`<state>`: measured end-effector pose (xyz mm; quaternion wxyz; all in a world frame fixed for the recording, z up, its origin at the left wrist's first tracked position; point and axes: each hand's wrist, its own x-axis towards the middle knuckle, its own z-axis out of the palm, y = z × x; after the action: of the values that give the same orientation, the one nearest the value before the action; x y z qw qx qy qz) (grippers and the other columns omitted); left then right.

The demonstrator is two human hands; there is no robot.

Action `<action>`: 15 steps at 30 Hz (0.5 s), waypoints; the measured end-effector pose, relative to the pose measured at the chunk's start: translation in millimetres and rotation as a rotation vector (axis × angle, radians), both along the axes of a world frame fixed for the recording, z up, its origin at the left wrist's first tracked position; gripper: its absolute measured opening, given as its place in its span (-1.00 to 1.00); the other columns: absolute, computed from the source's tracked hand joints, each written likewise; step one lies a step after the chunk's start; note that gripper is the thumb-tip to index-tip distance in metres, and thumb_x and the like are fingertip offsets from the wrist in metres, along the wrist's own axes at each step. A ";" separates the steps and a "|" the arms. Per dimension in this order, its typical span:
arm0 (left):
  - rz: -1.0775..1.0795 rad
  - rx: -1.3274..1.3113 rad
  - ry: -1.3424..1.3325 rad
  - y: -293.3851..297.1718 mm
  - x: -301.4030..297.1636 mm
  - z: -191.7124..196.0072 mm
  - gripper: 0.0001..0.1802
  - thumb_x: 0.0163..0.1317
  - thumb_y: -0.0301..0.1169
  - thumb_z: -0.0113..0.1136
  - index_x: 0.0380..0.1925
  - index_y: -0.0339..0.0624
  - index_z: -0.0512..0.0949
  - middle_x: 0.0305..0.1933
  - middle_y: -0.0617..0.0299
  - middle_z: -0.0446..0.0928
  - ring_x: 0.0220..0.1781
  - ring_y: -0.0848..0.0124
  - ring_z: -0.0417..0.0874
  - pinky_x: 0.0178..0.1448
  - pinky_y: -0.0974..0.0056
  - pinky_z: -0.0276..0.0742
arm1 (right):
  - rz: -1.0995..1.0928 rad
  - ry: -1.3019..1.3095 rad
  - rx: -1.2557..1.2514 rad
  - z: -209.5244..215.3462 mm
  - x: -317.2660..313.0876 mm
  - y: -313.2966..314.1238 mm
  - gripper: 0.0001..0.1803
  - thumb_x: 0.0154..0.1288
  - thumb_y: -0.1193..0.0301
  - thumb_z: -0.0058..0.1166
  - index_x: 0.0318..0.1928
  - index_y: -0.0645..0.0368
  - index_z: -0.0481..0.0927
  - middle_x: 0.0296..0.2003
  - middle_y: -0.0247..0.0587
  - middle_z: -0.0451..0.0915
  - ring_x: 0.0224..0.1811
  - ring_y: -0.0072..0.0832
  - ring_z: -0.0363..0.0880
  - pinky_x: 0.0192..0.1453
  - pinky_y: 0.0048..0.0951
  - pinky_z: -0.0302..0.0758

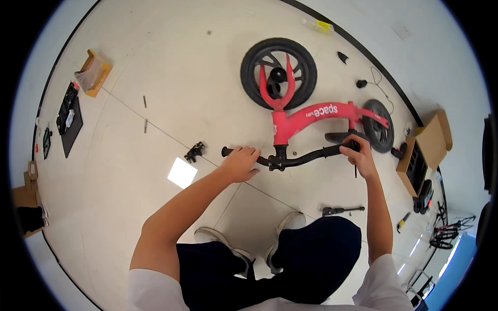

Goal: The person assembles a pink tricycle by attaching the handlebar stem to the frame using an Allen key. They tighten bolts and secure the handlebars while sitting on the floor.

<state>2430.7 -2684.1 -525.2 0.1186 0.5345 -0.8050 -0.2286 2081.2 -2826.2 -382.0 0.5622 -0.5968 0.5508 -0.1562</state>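
A red balance bike point(311, 115) lies on the pale tiled floor in front of me, its black handlebar point(303, 158) toward me. The fork overlaps the large black front wheel point(249, 70), and the smaller rear wheel point(381, 136) is at the right. My left hand point(239, 164) is closed round the bar's left part, just inside its end. At the right end, my right hand point(360, 155) is closed on the grip. A thin black rod point(356, 171) hangs below its fingers; its kind is unclear. A black clamp joins bar and frame.
Left of the bar lies a small black metal part point(195, 152). A black ratchet-like tool point(342, 210) is near my knee, a yellow-black knife-like tool point(403, 222) farther right. Open cardboard boxes stand at right point(442, 136) and far left point(101, 78). A bottle point(317, 25) lies by the far wall.
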 end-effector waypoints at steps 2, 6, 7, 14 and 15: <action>-0.031 0.043 -0.011 -4.3 -12.5 -18.8 -0.61 0.18 -0.15 0.33 -0.18 -0.18 0.48 -0.21 0.07 0.57 -0.05 0.09 0.62 0.04 0.02 0.51 | -0.034 -0.004 -0.048 -13.8 -9.1 8.8 -0.78 0.22 0.43 0.30 -0.19 0.18 0.56 -0.56 -0.53 0.33 -0.62 -0.77 0.18 -0.58 -0.62 0.04; -0.150 0.116 -0.018 -14.7 -35.2 5.5 -0.60 0.33 -0.05 0.18 -0.27 -0.21 0.45 -0.38 0.05 0.60 -0.26 0.03 0.67 -0.17 -0.01 0.56 | -0.369 0.016 -0.042 -71.8 -52.0 27.2 -0.59 0.31 0.24 0.30 0.03 0.20 0.54 -0.52 -0.47 0.43 -0.59 -0.76 0.27 -0.55 -0.61 0.19; -0.173 0.173 -0.027 -16.3 -38.5 17.1 -0.59 0.35 -0.04 0.16 -0.28 -0.21 0.45 -0.40 0.04 0.60 -0.28 0.01 0.67 -0.19 -0.02 0.56 | -0.466 0.057 -0.059 -82.6 -57.1 31.4 -0.56 0.34 0.19 0.27 0.05 0.24 0.53 -0.52 -0.44 0.44 -0.58 -0.75 0.29 -0.54 -0.61 0.21; -0.149 0.152 -0.051 -7.0 -59.0 55.8 -0.56 0.39 -0.01 0.09 -0.33 -0.22 0.46 -0.49 -0.01 0.60 -0.45 -0.05 0.65 -0.28 -0.04 0.55 | -0.661 -0.437 0.301 -78.7 -109.9 -4.9 -0.64 0.45 0.11 0.08 -0.14 0.20 0.54 -0.61 -0.52 0.29 -0.67 -0.75 0.15 -0.63 -0.59 0.07; -0.142 0.167 -0.047 -6.9 -62.4 60.5 -0.56 0.39 -0.01 0.09 -0.34 -0.22 0.46 -0.49 -0.02 0.60 -0.44 -0.05 0.65 -0.28 -0.05 0.55 | -0.824 -0.460 0.275 -70.5 -122.2 -12.9 -0.66 0.44 0.10 0.08 -0.22 0.14 0.53 -0.62 -0.56 0.19 -0.68 -0.76 0.08 -0.63 -0.59 0.01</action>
<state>2368.3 -2691.0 -464.6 0.0381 0.4894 -0.8216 -0.2899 1958.9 -2839.1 -452.5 0.6343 -0.1992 0.6183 -0.4191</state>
